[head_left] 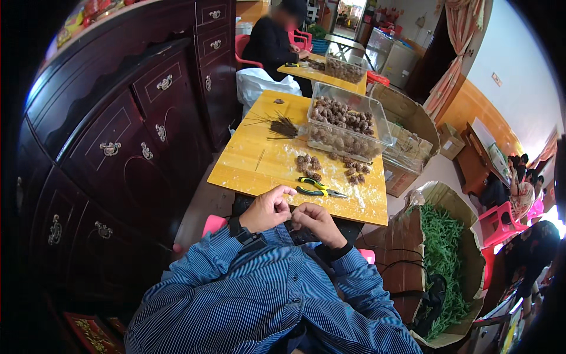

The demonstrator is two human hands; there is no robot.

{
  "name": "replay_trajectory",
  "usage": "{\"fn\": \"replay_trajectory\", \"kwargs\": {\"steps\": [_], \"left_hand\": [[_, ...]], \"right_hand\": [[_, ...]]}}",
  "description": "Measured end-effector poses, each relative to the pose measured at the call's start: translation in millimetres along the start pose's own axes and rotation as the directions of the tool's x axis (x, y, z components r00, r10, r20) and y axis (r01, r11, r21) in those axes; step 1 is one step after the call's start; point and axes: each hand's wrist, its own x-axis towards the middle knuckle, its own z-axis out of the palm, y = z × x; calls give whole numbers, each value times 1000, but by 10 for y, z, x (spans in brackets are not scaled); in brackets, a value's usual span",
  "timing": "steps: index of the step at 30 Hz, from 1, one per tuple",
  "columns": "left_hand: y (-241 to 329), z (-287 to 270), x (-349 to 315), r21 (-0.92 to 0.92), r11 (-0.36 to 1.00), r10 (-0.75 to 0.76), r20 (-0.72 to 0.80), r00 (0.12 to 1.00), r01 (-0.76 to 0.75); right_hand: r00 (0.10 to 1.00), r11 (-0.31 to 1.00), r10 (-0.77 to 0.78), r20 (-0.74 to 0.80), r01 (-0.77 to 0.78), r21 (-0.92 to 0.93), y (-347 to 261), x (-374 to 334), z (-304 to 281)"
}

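**Two hands meeting at the near table edge**

Centre of the frame: the left hand [268,209] and the right hand [317,223] are drawn together just below the near edge of a yellow table [253,168], fingers curled inward and fingertips almost touching. Whatever is pinched between them is too small to make out, so it cannot be told whether either hand grips anything. A dark watch [246,236] sits on the left wrist; both forearms wear a blue striped shirt [259,301].

Just above the hands, on the table, lie pliers [315,187] with yellow-green handles. Beyond them are two loose clusters of small brown cones [309,165], and further up a clear bin [348,123] filled with more of the same. A bundle of dark thin sticks [282,125] lies left of the bin.

Left of the frame: a dark wooden cabinet [130,135] with metal handles. Lower right: an open cardboard box [407,236] holding green strands [445,259]. Upper centre: another person [272,40] in dark clothes sits at a second table.
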Motion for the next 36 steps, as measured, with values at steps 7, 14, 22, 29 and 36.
{"fn": "replay_trajectory", "kwargs": {"steps": [7, 14, 22, 29, 36], "left_hand": [[241, -17, -7, 177, 949, 270, -34, 962, -260], [309, 30, -31, 469, 741, 511, 70, 857, -480], [262, 65, -8, 558, 624, 620, 73, 781, -547], [277, 175, -24, 539, 672, 634, -67, 770, -507], [248, 154, -51, 404, 835, 466, -157, 871, -374]], "right_hand": [[987, 886, 159, 18, -150, 438, -21, -10, -80], [976, 808, 179, 125, -218, 547, 1, -31, -77], [976, 736, 156, 152, -217, 641, 28, -19, -63], [995, 792, 47, 84, -88, 604, 68, -12, 10], [986, 925, -146, -75, 163, 342, 32, -15, 134]]}}
